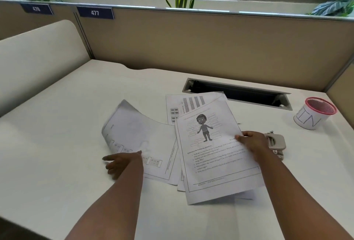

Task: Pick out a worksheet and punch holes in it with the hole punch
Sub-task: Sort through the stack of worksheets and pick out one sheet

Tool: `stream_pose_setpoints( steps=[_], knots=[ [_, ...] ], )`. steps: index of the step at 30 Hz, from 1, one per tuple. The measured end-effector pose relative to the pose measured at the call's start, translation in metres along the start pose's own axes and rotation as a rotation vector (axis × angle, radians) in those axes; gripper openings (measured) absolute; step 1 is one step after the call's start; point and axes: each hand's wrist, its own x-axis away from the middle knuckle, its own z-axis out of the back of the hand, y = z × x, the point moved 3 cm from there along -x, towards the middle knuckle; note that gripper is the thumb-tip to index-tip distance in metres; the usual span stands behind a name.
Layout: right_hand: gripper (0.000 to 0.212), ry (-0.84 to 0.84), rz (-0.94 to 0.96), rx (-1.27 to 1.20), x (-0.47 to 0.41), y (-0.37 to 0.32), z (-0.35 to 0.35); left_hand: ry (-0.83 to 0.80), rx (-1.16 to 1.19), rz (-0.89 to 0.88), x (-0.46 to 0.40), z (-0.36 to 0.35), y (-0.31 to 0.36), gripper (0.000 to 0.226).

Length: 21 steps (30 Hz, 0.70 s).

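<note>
Several worksheets lie in a loose pile on the white desk (67, 105). The top worksheet (210, 155) shows a drawing of a child with label boxes; my right hand (252, 144) grips its right edge, thumb on top. To the left, a curled worksheet (134, 130) arches off the desk, and my left hand (122, 163) rests at its near edge with fingers spread; whether it grips the sheet is unclear. A third worksheet (176, 105) peeks out behind. The beige hole punch (275, 142) sits just right of my right hand, partly hidden by it.
A red mesh cup wrapped in paper (314, 114) stands at the right. A cable slot (237, 92) opens in the desk behind the papers. Beige partition walls (210, 44) close the back and sides.
</note>
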Motion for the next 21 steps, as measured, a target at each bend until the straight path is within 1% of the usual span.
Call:
stream_pose_setpoints(
  steps=[1, 2, 3, 4, 6, 8, 9, 12, 16, 19, 21],
  knots=[
    [0.029, 0.0, 0.003, -0.001, 0.001, 0.0, 0.0, -0.032, 0.029, 0.022, -0.005, -0.002, -0.003, 0.094],
    [0.024, -0.005, 0.005, 0.003, 0.0, 0.0, 0.0, -0.032, 0.078, -0.006, -0.007, -0.003, -0.006, 0.085],
    [0.018, -0.011, 0.009, 0.008, 0.0, 0.0, 0.001, -0.018, 0.101, -0.005, -0.009, -0.003, -0.011, 0.077],
    [0.017, -0.013, 0.019, 0.004, -0.001, -0.001, 0.002, 0.003, 0.142, -0.027, -0.011, -0.001, -0.013, 0.071],
    [0.026, -0.007, 0.036, -0.019, 0.001, -0.007, 0.006, -0.004, 0.172, -0.159, -0.012, 0.0, -0.011, 0.061],
    [0.026, 0.007, 0.062, -0.032, 0.003, -0.014, 0.012, -0.065, 0.218, -0.288, -0.012, 0.0, -0.001, 0.038],
    [0.026, 0.007, 0.072, -0.052, 0.004, -0.018, 0.014, -0.099, 0.26, -0.31, -0.012, 0.001, 0.004, 0.034],
    [0.032, -0.024, 0.077, -0.158, 0.006, -0.025, 0.016, -0.25, 0.374, -0.362, -0.013, -0.001, 0.022, 0.035],
    [0.032, -0.122, 0.025, -0.237, 0.008, -0.029, 0.005, -0.556, 0.471, -0.436, -0.013, -0.004, 0.047, 0.034],
    [0.033, -0.195, -0.004, -0.258, 0.011, -0.027, -0.013, -0.76, 0.399, -0.453, -0.006, -0.007, 0.057, 0.035],
    [0.031, -0.222, -0.007, -0.261, 0.014, -0.025, -0.025, -0.841, 0.305, -0.453, 0.003, -0.01, 0.058, 0.035]
  ],
)
